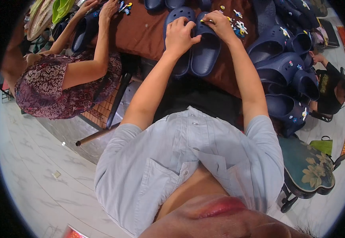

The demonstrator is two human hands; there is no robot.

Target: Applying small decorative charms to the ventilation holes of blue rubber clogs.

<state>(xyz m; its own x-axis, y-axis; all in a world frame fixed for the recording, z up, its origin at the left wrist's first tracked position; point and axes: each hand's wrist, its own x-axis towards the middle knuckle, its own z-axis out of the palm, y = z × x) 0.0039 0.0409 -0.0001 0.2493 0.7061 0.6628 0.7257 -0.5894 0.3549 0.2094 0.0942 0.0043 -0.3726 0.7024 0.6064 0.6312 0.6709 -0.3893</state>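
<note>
Head view: the left hand (179,35) gripped a navy clog (206,47) on the brown table (141,31) while the right hand (219,24), fingertips pinched on a small charm (206,21), worked; pressing squarely over a hole would likely seat it best.

a heap of navy clogs (287,67) with small charms is piled at the right of the brown tablecloth (141,31). loose coloured charms (238,25) lie scattered on the cloth. to the left a person in a patterned dress (49,87) sits with a dark clog (81,33). a stool with a floral seat (309,168) stands on the pale marble floor (30,158), and a person in a black top (331,89) sits at far right.
</note>
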